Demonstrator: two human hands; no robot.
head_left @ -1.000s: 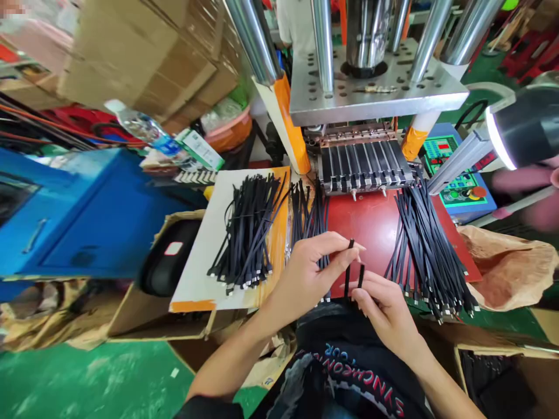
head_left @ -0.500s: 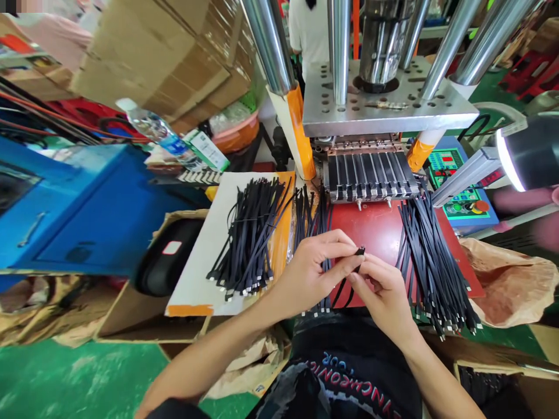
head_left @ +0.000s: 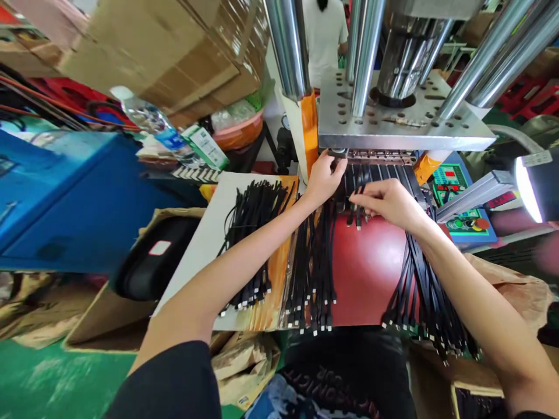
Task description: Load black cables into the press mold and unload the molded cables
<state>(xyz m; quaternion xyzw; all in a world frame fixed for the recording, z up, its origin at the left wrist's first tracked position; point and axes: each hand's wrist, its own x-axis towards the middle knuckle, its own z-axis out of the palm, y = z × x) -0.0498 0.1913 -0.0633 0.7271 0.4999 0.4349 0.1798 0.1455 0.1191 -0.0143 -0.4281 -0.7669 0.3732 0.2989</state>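
At the left end of the press mold (head_left: 384,173), my left hand (head_left: 324,179) has its thumb and forefinger curled towards each other. What lies between these fingertips is dark and I cannot make it out. My right hand (head_left: 388,201) pinches a flat black cable (head_left: 358,216) at the mold's front edge, its plug end pointing down towards me. Several black cables lie side by side in the mold, under the steel press plate (head_left: 406,141). A bunch of black cables (head_left: 321,273) lies just below my left hand, another bunch (head_left: 430,291) under my right forearm.
More black cables (head_left: 257,221) lie on the white board (head_left: 183,291) at left. A control panel (head_left: 463,198) and a lit lamp (head_left: 530,189) stand at right. Steel columns (head_left: 286,46) rise around the press. A person in white (head_left: 325,35) is beyond it.
Both hands have moved forward and up from over the red table to the mold, and apart from each other. The cable that they held together has gone to the mold's left side.
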